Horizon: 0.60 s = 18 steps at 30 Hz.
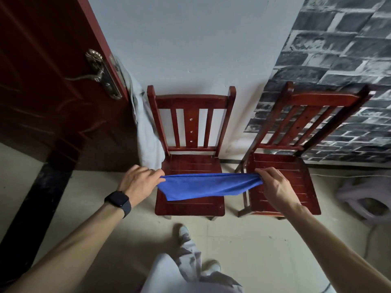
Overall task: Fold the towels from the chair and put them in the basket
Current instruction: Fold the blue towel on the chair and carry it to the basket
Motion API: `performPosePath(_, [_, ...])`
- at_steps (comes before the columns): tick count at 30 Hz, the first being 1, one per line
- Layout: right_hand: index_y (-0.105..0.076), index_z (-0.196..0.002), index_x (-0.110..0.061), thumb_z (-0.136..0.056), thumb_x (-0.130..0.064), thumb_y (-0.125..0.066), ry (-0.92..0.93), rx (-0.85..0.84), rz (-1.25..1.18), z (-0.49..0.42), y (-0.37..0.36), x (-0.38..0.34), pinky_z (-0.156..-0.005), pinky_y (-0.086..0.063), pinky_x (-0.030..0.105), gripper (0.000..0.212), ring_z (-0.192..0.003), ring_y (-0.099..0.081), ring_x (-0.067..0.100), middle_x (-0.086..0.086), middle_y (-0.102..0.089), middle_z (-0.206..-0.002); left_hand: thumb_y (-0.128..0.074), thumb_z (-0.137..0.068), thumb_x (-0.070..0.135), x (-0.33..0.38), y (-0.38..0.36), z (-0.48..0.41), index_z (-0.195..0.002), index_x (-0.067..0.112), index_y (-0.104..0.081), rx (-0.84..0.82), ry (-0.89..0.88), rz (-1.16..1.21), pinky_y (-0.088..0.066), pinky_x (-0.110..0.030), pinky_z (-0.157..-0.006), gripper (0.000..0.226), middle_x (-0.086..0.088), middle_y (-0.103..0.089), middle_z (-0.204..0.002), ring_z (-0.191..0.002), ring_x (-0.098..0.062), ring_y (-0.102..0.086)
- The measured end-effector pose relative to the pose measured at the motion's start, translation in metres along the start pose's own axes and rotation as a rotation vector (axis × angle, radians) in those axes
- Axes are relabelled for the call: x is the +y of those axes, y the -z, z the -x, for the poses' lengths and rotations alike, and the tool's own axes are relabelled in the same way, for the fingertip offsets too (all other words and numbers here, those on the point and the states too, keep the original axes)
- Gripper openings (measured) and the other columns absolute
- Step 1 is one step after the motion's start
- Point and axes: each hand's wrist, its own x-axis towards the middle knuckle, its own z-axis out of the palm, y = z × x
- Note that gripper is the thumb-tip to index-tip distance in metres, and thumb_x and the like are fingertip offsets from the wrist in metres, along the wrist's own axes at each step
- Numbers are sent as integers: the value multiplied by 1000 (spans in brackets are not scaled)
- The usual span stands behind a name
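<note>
L grip [142, 182] + R grip [275, 186] each pinch a top corner of blue towel [205, 187], spread over chair seat [190, 162]. Step: first fold, prob. Keep top edge level, bring corners tog. evenly, no skew. Basket not seen.

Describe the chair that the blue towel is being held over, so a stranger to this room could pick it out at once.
Find the dark red door on the left; just past its edge, against the plain pale wall, stands a wooden slat-back chair. Unlike its twin by the brick-pattern wall, it faces squarely forward, with grey cloth hanging beside it.
</note>
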Motion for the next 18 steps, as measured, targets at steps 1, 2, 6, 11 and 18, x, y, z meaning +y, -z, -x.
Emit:
performPosePath(1, [-67,-118,5,-67,23,-65,10,7,7,-3,1,-2,-75,-59,45,54,-86,-64,37,16,-65,-101,-44,-96,40,-3,2,-2,-78,18,-63,20,-14,-57,-42,-34,-56,34,1,-61,-59,-61,-25,-58])
performPosePath(2, [-67,-119,5,-65,24,-64,25,10,10,-6,3,-4,-76,-59,45,57,-86,-64,37,16,-65,-101,-46,-97,41,-7,2,-3,-76,17,-61,46,-29,-115,-42,-35,-58,35,0,-59,-59,-63,-25,-56])
performPosePath(6, [-69,-118,2,-62,23,-67,63,5,28,-16,5,-7,-73,-60,43,60,-85,-65,36,14,-67,-101,-54,-97,45,-25,5,-9,-75,17,-55,86,-104,-265,-39,-35,-58,36,0,-53,-61,-62,-23,-52])
performPosePath(11, [-75,-102,-7,-80,-2,-77,0,-27,39,-28,3,-6,-59,-60,44,22,-74,-68,34,10,-70,-87,-51,-94,35,-47,-1,-8,-73,14,-59,46,-219,-278,-37,-34,-56,30,-1,-52,-57,-60,-22,-52])
performPosePath(18, [-75,-87,-10,-76,-7,-84,81,-169,60,-33,-16,-12,-48,-56,36,14,-64,-66,31,6,-67,-77,-45,-90,20,-61,-30,9,-67,14,-64,-55,-174,-225,-37,-34,-59,30,-1,-56,-56,-61,-24,-56])
